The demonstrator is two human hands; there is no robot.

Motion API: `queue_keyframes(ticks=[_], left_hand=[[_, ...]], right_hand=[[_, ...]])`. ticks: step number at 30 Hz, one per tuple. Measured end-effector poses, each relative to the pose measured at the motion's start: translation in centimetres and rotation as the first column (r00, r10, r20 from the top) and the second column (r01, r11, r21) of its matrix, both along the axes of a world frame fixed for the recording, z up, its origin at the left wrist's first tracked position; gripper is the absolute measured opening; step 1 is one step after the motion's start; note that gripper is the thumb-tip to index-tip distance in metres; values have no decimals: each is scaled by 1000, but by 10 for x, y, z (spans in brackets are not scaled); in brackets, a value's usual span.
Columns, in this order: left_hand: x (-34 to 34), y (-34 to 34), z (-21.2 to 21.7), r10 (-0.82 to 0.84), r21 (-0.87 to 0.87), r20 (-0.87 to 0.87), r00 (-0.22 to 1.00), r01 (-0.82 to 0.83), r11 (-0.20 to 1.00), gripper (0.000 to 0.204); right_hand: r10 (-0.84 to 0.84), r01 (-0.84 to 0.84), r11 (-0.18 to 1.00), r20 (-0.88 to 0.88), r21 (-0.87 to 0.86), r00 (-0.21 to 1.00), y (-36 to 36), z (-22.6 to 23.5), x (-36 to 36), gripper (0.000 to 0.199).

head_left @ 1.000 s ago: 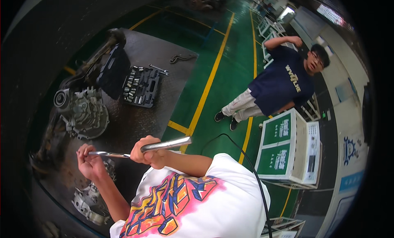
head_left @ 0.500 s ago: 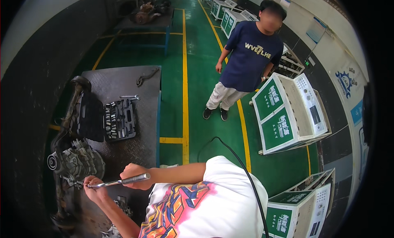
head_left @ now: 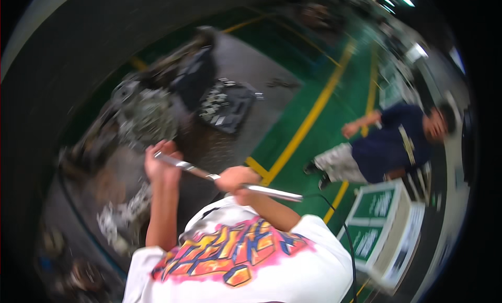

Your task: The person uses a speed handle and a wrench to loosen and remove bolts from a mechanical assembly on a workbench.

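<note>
**Q:** Both hands look busy. What are they gripping?

**R:** Both are clenched around one long metal bar (head_left: 225,178), a shiny handle like that of a big wrench. The left hand (head_left: 163,167) wraps the far end of it, near the upper left of the bar. The right hand (head_left: 238,180) grips it around the middle, fist closed, and the free end sticks out past that fist toward the lower right.

**Q:** How does the bar lie?

**R:** It is tilted, running from upper left down to lower right, held up in front of the person's chest. The white shirt (head_left: 246,256) with a bright pink, orange and blue print fills the lower middle, just beneath the forearms.

**Q:** What sits beyond the hands?

**R:** Just beyond the left hand is a grey metal engine part (head_left: 146,115), bulky and rounded, resting on a dark work table (head_left: 251,67). The view is blurred, so its details cannot be made out. To the right of it, on the same table, lies an open black tool case (head_left: 227,107) holding rows of small metal pieces. More metal parts (head_left: 117,222) lie near the left forearm, lower left.

**Q:** And farther out?

**R:** A green floor (head_left: 314,141) with yellow lines runs past the table. Well apart, on the right, another person (head_left: 387,146) in a dark blue shirt and light trousers stands with one arm raised. Near them, lower right, is a white cabinet with green panels (head_left: 387,230).
</note>
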State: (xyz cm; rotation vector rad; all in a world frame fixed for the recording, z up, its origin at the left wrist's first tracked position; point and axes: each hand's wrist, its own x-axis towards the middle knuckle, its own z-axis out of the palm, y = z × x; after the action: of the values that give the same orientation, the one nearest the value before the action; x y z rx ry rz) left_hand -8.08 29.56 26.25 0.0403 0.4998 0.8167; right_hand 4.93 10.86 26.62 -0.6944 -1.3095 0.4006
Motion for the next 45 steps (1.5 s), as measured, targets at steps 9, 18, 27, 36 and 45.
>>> queue_keyframes(ticks=[9,18,27,36,45], left_hand=[[-30,-38,-10,180,-101,95,979,-170,980,32],[-128,-120,-180,-25,-152,-216,976,-9,988,36],[-245,-231,-268,175,-266,-631,756,-423,866,20],[-297,-265,-279,362,-243,-638,680,-624,743,14],[-312,-228,-277,260,-159,-701,664,-501,851,15]], right_hand=[[269,-350,936,-669,13,693,16,28,15,43],[309,-611,607,-558,-508,770,60,-20,-50,39],[485,-609,561,-373,-561,791,136,-60,-157,38],[434,-447,539,-220,-714,874,135,-86,-212,38],[443,-476,614,-224,-629,868,125,-74,-211,36]])
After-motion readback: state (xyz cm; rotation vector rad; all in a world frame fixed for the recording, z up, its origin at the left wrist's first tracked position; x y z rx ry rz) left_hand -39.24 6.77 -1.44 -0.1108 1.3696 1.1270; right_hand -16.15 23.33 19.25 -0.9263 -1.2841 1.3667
